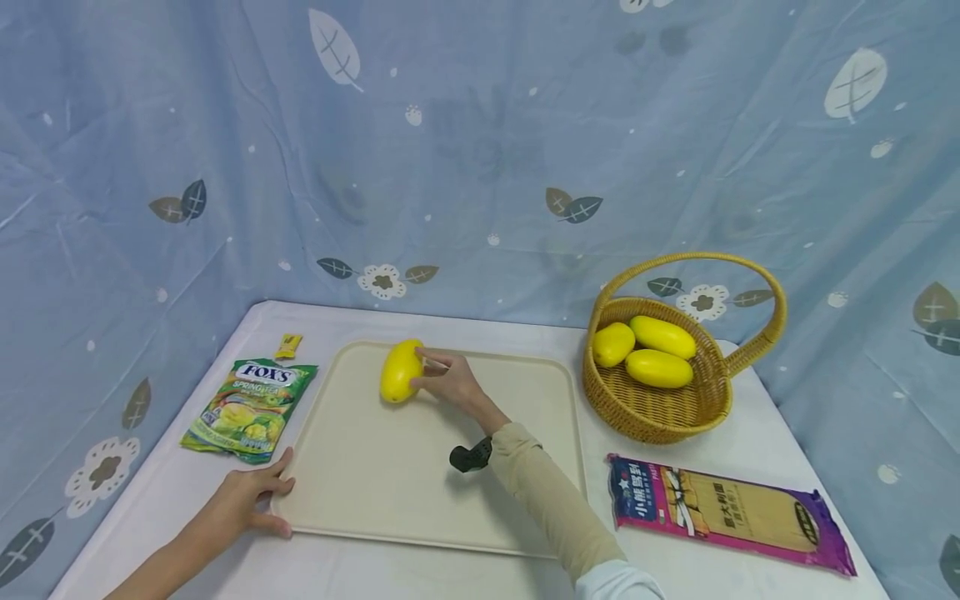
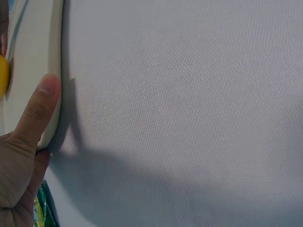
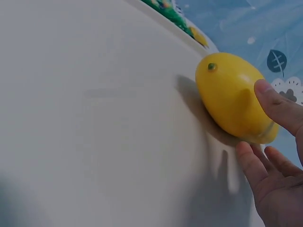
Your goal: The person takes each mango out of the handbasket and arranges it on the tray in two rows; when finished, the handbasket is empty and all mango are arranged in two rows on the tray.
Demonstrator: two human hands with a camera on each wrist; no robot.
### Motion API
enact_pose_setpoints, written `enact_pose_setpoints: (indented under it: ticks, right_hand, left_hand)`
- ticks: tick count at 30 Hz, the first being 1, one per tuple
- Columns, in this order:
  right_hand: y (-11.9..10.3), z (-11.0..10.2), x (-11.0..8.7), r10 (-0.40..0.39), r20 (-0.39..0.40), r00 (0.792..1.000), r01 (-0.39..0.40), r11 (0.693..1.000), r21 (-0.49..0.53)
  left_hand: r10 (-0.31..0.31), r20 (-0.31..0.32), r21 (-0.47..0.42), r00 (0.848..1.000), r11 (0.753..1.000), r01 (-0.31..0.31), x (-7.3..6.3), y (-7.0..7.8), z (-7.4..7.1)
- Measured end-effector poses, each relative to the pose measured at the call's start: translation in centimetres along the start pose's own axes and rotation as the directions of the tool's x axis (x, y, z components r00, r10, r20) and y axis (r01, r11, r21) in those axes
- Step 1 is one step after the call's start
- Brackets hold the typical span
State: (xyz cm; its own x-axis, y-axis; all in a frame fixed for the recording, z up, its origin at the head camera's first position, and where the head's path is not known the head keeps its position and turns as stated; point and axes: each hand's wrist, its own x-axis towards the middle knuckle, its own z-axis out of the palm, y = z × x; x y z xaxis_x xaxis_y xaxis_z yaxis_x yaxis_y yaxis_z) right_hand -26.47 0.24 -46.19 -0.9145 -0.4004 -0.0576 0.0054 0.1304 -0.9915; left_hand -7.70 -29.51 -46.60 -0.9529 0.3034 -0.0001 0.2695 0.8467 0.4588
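Note:
A smooth yellow mango [image 1: 402, 371] with a small green stem spot lies near the far left corner of the beige tray [image 1: 420, 467]. My right hand [image 1: 450, 382] is at its right side. In the right wrist view, the thumb [image 3: 272, 97] overlaps the mango's side, while the other fingers stay spread at its lower end. At the tray's near left corner, my left hand [image 1: 243, 500] holds the rim between thumb and fingers. The left wrist view has the thumb [image 2: 40, 109] along the tray edge, the fingers partly hidden behind the corner.
A wicker basket [image 1: 652, 429] with a tall handle holds several yellow fruits [image 1: 660, 368] at the back right. A pasta pack [image 1: 727, 512] lies in front of it. Left of the tray are a green FOX'S candy bag [image 1: 251, 408] and a small yellow wrapped candy [image 1: 288, 346].

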Motion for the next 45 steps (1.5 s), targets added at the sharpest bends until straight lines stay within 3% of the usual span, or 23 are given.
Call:
enact_pose_setpoints:
  ticks: [10,20,24,30,39,45]
  right_hand:
    - [-0.6,-2.6,-1.9,0.088,0.03,0.996,-0.091,0.991,0.1]
    - [-1.4,-7.4,-6.6,0.049,0.126,0.991,-0.08,0.962,0.26]
    - [-1.8,-8.9,-8.2,0.092,0.094,0.991,-0.116,0.95,0.288]
    - [-2.1,-11.3,-10.9,0.114,0.042,0.993,-0.121,0.954,0.275]
    - [-2.8,-14.8,-15.1,0.079,-0.103,0.992,-0.048,0.962,0.268]
    - [-3.4,-17.5,-17.2,0.088,-0.27,0.959,0.018,0.93,0.367]
  left_hand:
    - [-0.03,0.029,0.007,0.999,1.0,0.03,0.2,0.0,0.1]
    - [0.007,0.007,0.043,1.0,0.999,-0.007,0.0,-0.5,0.3]
    - [0.009,0.0,0.055,1.0,0.998,-0.009,-0.2,-0.7,0.3]
    - [-0.038,0.035,0.039,0.999,0.999,0.037,-0.1,-0.4,0.3]
    - [-0.022,0.041,0.064,0.999,0.998,0.019,0.1,-0.6,0.1]
    - [-0.053,0.044,0.055,0.998,0.997,0.051,0.2,-0.6,0.2]
